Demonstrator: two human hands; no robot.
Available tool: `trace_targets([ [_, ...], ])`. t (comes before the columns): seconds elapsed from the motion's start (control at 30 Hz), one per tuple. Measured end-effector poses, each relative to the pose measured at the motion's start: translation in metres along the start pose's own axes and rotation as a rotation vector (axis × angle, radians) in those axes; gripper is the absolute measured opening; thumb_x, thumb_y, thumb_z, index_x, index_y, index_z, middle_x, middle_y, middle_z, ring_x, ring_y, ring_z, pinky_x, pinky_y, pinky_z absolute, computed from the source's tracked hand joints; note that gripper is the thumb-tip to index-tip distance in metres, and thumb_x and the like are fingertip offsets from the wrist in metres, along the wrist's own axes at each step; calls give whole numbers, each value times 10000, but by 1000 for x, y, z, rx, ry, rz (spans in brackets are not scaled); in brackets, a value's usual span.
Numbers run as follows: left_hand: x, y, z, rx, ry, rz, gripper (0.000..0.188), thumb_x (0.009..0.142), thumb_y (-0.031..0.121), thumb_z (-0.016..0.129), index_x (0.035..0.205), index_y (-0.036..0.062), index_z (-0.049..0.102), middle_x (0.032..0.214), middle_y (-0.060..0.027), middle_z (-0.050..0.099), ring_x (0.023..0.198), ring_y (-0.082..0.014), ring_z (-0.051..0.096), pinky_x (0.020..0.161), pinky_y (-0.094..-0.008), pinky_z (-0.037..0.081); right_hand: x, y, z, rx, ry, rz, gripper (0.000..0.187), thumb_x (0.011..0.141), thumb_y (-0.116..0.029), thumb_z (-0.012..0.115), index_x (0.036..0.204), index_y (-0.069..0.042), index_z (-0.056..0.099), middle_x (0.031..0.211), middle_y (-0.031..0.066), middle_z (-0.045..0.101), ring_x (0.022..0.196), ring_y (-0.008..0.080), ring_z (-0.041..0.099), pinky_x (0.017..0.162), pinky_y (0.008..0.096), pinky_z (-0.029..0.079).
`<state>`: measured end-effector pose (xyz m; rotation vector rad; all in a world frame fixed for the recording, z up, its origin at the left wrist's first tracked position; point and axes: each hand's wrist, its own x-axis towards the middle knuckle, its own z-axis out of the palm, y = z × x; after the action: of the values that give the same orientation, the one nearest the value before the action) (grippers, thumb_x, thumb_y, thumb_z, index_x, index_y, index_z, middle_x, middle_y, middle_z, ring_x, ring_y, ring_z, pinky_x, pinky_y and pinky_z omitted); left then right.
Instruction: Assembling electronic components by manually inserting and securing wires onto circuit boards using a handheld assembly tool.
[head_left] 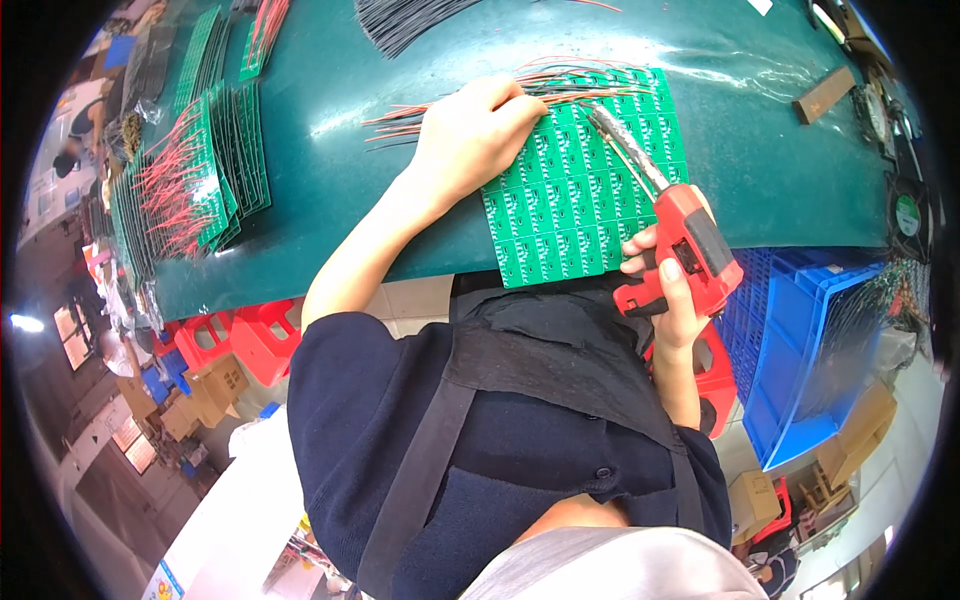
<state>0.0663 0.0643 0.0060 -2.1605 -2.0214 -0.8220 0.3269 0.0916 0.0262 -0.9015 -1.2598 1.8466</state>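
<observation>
A green circuit board panel (pixel 560 215), made of many small repeated boards, lies on the table's near edge in front of me. Thin red and black wires (pixel 590 85) run across its far edge and stick out to the left. My left hand (pixel 470 135) rests on these wires at the panel's far left corner, fingers closed in a pinch on wire; the fingertips are partly hidden. In my right hand (pixel 677 285) is a red and black soldering gun (pixel 693 245), gripped by its handle. Its metal tip (pixel 600 115) points at the panel close to the wires.
Circuit board panels with red wires (pixel 190 190) stand stacked at the left. A bundle of dark wires (pixel 405 20) lies at the far side of the green table (pixel 770 150). A brown block (pixel 823 95) sits far right. Blue crates (pixel 800 350) and red stools (pixel 265 340) stand below the edge.
</observation>
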Motion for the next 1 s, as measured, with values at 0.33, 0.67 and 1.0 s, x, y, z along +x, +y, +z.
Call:
trace_targets([
  [0.33, 11, 3, 9, 14, 50, 56, 113, 744, 106, 699, 844, 107, 648, 759, -28, 591, 715, -206, 602, 616, -310, 495, -2, 3, -7, 81, -10, 5, 468, 848, -93, 615, 1258, 55, 444, 924, 142, 634, 765, 198, 643, 678, 321, 552],
  [0.67, 14, 2, 12, -3, 60, 82, 108, 727, 121, 701, 824, 121, 654, 742, -16, 586, 707, -192, 602, 595, -303, 499, -1, 7, -7, 50, -3, 26, 575, 848, -83, 620, 1352, 30, 367, 915, 132, 638, 707, 155, 629, 640, 291, 539],
  [1.0, 16, 2, 16, 32, 72, 109, 117, 712, 105, 700, 807, 113, 633, 733, -22, 566, 694, -197, 595, 577, -307, 496, -3, 5, -9, 33, 0, 45, 517, 846, -82, 605, 1304, 47, 403, 916, 135, 634, 713, 168, 639, 638, 299, 554],
])
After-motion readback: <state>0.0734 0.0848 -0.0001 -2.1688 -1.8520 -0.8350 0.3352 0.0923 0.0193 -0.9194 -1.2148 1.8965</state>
